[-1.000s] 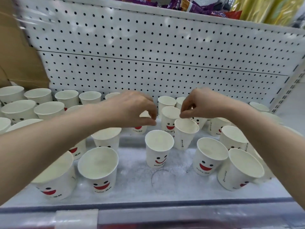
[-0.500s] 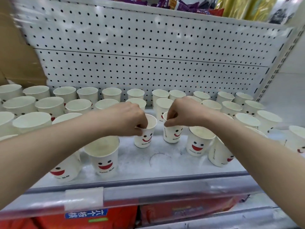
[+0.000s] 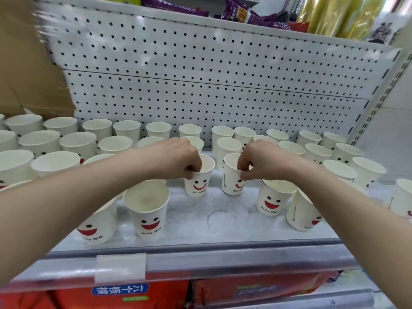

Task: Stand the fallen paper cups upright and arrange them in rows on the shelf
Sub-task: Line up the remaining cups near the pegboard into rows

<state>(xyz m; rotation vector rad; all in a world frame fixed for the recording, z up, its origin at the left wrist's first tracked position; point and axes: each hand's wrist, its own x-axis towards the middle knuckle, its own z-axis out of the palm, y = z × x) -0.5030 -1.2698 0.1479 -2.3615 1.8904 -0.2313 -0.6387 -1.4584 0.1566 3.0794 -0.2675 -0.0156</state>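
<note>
Two cups in play at once on my feed, one per hand. Going from the left: brown cardboard point(image 3: 26, 63) sits at the far edge, then the back rows of cups point(image 3: 124, 130) stand upright along the pegboard point(image 3: 200, 85), and the front-left cups point(image 3: 146, 210) sit near the lip of the shelf point(image 3: 211, 219). The left hand point(image 3: 176, 159) pinches the rim of the left cup point(image 3: 199, 182), thumb on the outside wall and fingers hooked inside. That cup is upright with its smiley facing me. Just beside it, across a small gap, the right cup point(image 3: 231, 184) is about upright with its face turned off to the right, and the right hand point(image 3: 262, 162) pinches its rim the same way. Both cups look to be sitting on the shelf in the open stretch in front of the back rows, though I can't swear the bottoms are fully down. Right of that, the front-right cups point(image 3: 275, 200) stand close together. Compared with half a second ago, barely anything has changed: same grips, same spots, only the right cup's mouth shows more because the hand covers less of it. Against a second ago it's a bigger change, since the hands were up nearer the back rows then, and the red packs point(image 3: 138, 295) on the shelf below have now come into view.
</note>
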